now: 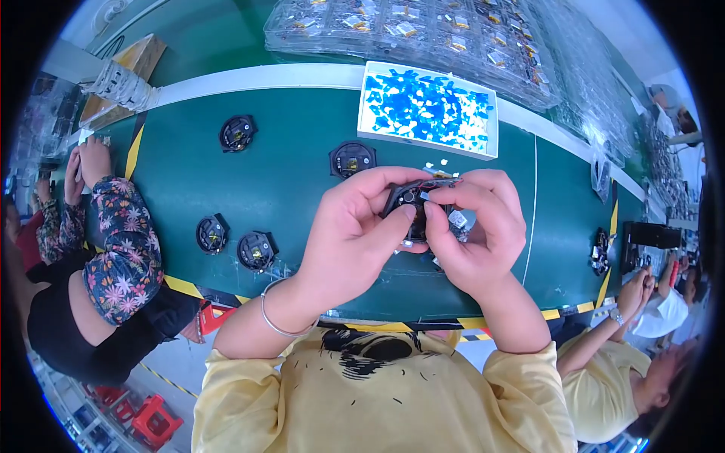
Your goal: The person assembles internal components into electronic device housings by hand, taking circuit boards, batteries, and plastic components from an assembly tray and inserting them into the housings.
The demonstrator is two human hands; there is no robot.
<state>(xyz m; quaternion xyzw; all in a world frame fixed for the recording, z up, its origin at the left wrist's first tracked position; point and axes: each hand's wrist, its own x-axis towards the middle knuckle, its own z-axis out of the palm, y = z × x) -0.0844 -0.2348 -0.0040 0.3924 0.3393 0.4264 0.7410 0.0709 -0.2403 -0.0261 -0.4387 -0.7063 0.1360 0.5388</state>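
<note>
Close in front of me, my left hand (343, 230) is closed around a round black watch housing (408, 198), its thumb on the open inner side. My right hand (487, 230) meets it from the other side, thumb and forefinger pinched at the housing; whatever lies between those fingertips is too small or hidden to name. Just beyond my fingers lies another black housing (353, 159). More of the same kind rest to the left, among them a far one (238, 134) and a near one (257, 251). Small silvery parts (458, 219) show partly behind my right hand.
A white box (423, 142) full of small blue and white pieces stands at the back of the green table (294, 181). Clear trays (332, 49) of parts lie beyond the white rail. Co-workers sit at both sides: a floral sleeve (124, 234) left, clasped hands (636, 291) right.
</note>
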